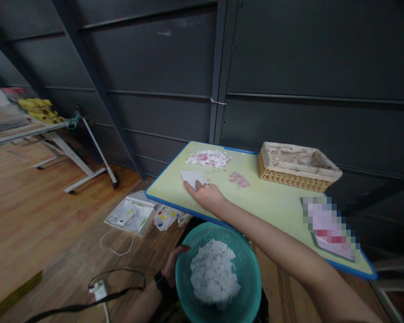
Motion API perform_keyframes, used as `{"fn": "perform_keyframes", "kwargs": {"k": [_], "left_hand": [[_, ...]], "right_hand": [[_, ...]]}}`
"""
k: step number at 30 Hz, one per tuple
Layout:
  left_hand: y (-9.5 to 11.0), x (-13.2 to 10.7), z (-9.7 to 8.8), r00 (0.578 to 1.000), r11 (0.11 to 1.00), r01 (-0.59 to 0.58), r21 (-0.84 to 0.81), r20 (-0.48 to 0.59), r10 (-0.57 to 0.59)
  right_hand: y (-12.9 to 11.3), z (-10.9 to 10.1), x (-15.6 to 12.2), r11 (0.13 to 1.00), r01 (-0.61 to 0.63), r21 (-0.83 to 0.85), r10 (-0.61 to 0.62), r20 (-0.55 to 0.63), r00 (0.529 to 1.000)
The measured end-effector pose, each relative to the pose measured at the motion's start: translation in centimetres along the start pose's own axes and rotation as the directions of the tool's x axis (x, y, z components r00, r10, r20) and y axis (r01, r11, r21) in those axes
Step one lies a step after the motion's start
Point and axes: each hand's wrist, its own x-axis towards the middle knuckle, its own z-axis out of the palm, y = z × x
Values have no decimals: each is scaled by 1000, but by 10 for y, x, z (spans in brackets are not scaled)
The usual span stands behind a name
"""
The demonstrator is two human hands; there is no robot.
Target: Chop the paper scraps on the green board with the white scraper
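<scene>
My left hand (172,265), with a dark watch at the wrist, grips the left rim of a teal plastic basket (252,269). A heap of torn white paper pieces (213,273) lies inside the basket, which is below the table's front edge. My right arm stretches over the table, and my right hand (207,195) pinches the near edge of a white piece of paper (192,176) at the table's left side. Just behind that paper is a pile of white and pink paper scraps (208,158).
The pale yellow table (272,211) has a blue edge. On it stand a lined wicker basket (296,179) and, at right, a blurred-out flat device (330,229). An open white box (131,215), cables and a power strip (99,291) lie on the floor at left.
</scene>
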Motion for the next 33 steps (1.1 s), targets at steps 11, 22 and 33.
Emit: {"fn": "perform_keyframes", "kwargs": {"k": [11, 22, 33], "left_hand": [[-1, 5, 5, 998, 996, 33, 85, -63, -28], [-3, 11, 2, 997, 997, 72, -7, -23, -73], [-1, 9, 8, 999, 999, 41, 5, -35, -41]], "right_hand": [[-2, -3, 13, 968, -241, 70, 240, 24, 971], [55, 12, -46, 856, -492, 158, 511, -111, 853], [127, 2, -70, 596, -598, 536, 802, -357, 479]]}}
